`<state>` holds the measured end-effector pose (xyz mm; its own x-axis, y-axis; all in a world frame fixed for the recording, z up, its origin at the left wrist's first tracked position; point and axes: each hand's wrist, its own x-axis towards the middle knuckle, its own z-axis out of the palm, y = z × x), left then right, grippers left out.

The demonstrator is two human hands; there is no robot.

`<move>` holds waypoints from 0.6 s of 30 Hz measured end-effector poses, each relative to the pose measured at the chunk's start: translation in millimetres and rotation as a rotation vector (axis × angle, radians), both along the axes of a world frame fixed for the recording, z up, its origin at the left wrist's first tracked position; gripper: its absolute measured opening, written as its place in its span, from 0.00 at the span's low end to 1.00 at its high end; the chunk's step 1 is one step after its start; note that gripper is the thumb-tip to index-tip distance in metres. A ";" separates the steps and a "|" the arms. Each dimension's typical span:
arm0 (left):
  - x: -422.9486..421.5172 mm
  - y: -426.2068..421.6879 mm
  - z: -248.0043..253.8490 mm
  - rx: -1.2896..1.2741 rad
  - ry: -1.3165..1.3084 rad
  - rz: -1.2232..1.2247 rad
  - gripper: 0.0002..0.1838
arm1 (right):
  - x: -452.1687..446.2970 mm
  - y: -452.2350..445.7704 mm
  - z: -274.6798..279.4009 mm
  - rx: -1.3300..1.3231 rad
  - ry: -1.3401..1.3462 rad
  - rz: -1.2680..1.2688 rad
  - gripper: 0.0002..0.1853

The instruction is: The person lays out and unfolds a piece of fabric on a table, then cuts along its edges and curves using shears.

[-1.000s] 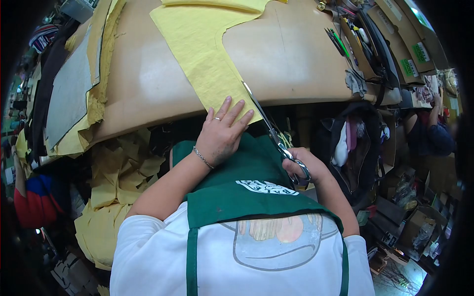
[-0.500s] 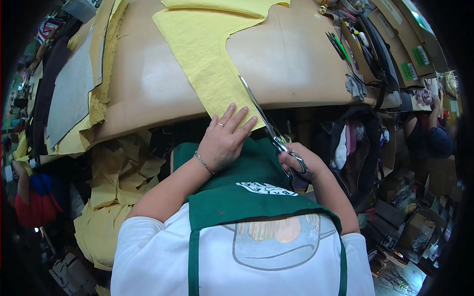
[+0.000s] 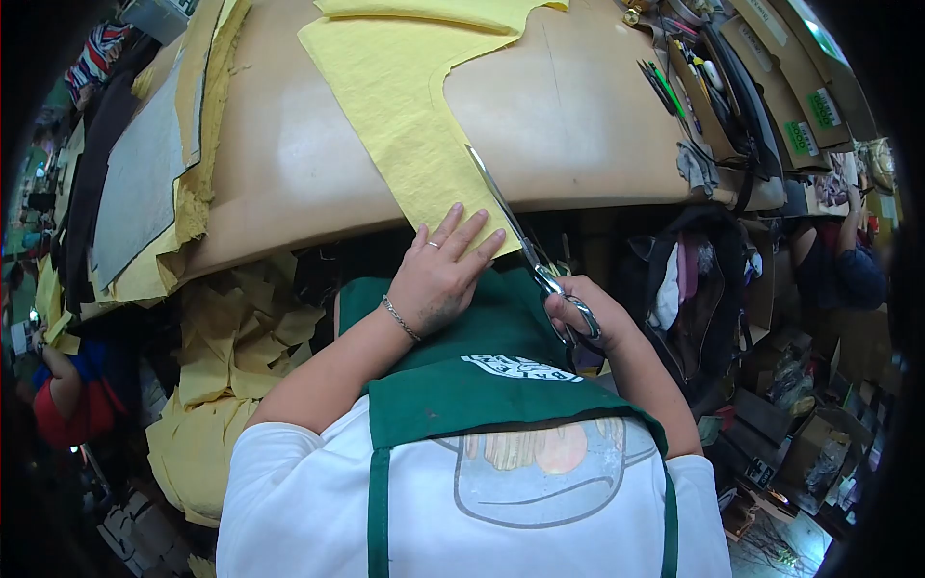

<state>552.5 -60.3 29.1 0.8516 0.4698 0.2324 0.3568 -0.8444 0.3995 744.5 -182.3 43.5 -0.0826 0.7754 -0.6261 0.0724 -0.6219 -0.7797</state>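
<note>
A yellow sheet (image 3: 409,125), soft like leather or cloth, lies across the table and hangs over its near edge. My left hand (image 3: 445,275) rests on the sheet's near end, fingers spread and lying flat. In my right hand (image 3: 590,313) I grip the handles of large metal scissors (image 3: 506,214). Their long blades point up and away along the right edge of the sheet, with the tip touching that edge near the table's rim. The lower handle loop is partly hidden by my fingers.
Grey and yellow sheets (image 3: 145,173) are stacked on the table's left. Yellow scraps (image 3: 226,337) pile up below. Pens (image 3: 665,91) and a box of tools stand at the right, above a dark open bag (image 3: 699,289). Another person's arm (image 3: 63,380) shows at far left.
My hands, the scissors and the yellow sheet have barely moved. At the far left, the other person's arm has shifted, with a yellow piece near it.
</note>
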 end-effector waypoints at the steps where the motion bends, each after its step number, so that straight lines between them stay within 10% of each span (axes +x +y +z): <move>1: 0.3 -0.2 -0.1 0.002 0.002 -0.001 0.21 | 0.3 -0.7 -0.6 -0.006 0.000 -0.004 0.34; 18: 0.7 -1.7 -0.9 -0.011 -0.014 -0.001 0.20 | -2.9 -6.1 0.0 0.007 -0.096 -0.019 0.32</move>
<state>553.1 -62.0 28.2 0.8491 0.4711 0.2392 0.3499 -0.8406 0.4134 741.6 -188.4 43.5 -0.0075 0.7803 -0.6253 0.1348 -0.6189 -0.7738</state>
